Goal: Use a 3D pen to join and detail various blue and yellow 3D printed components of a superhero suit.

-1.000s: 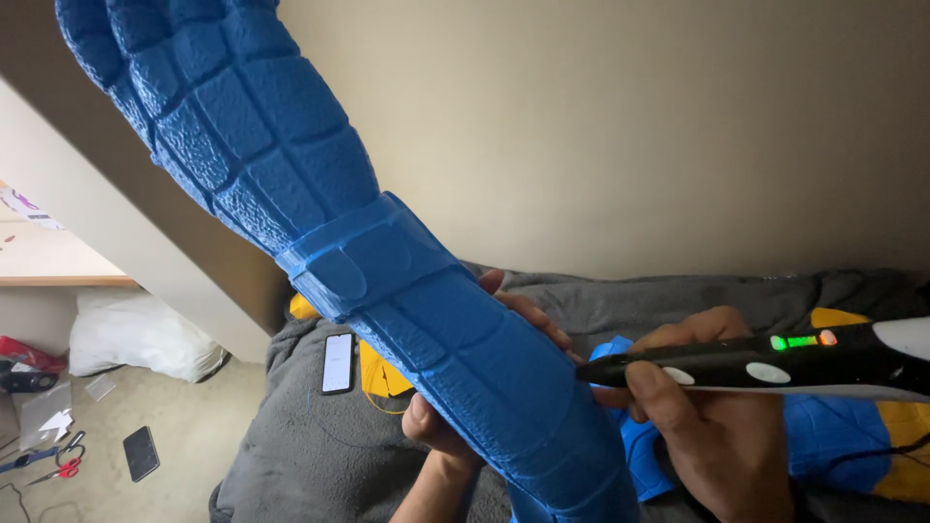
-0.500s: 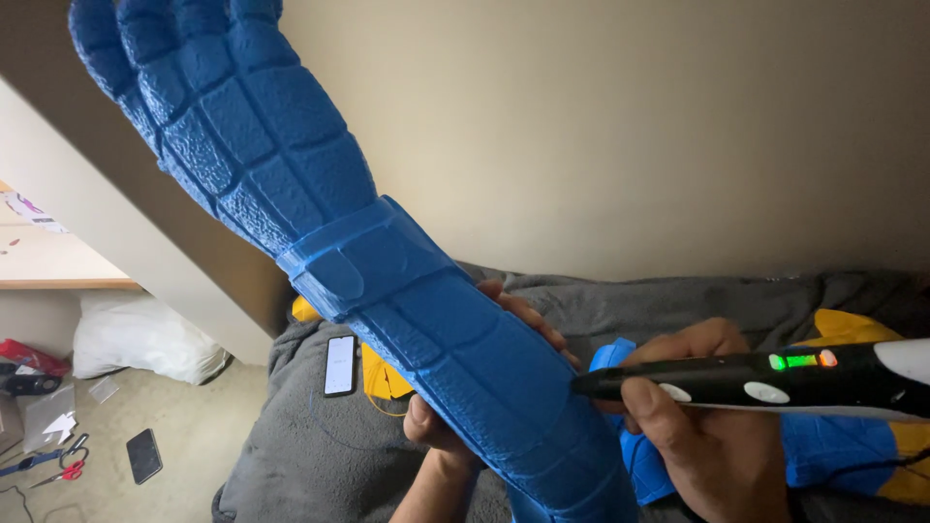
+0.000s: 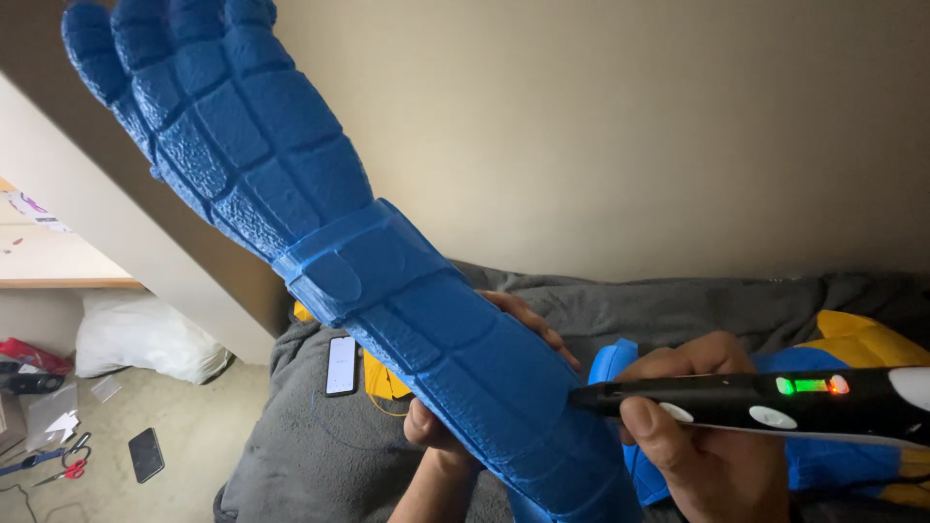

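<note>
Holding a blue gauntlet (image 3: 387, 291) from beneath, the left hand (image 3: 455, 426) has its fingers (image 3: 528, 318) wrapped round the forearm section, the glove end raised up-left toward the wall. Right hand (image 3: 697, 446), fingers clenched on a black pen tool (image 3: 765, 399), sets the tip against the gauntlet's lower right edge. Below: grey blanket (image 3: 320, 446), phone (image 3: 341, 364).

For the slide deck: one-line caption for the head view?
Left hand props up a blue armoured glove-and-forearm piece while right hand touches a black pen tool to its side.
</note>
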